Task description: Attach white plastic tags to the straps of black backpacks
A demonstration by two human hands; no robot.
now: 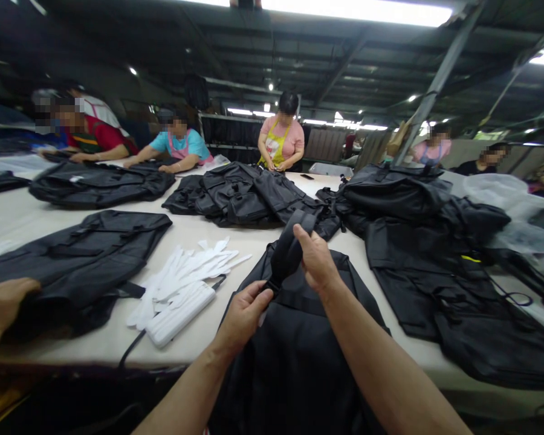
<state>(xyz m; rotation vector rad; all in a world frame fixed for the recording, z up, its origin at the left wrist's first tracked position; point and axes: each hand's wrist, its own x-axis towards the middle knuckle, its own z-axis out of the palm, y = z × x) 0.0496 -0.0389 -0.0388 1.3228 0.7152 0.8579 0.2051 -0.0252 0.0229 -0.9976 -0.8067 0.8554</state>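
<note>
A black backpack point(299, 356) lies in front of me at the table's near edge. Its padded black shoulder strap point(284, 251) is raised and bent over between my hands. My right hand point(316, 257) grips the upper part of the strap, thumb on top. Lower down, my left hand point(249, 311) pinches the strap's narrow end near a dark buckle, which the fingers partly hide. A small pale piece shows just below the left fingers; I cannot tell what it is.
White strips point(185, 272) and a white power strip point(181, 314) with a cable lie to the left. Black bags point(245, 193) are heaped ahead, more bags point(426, 272) at right. A co-worker's hand point(4, 302) touches a bag point(95, 248) at left. Several people work across the table.
</note>
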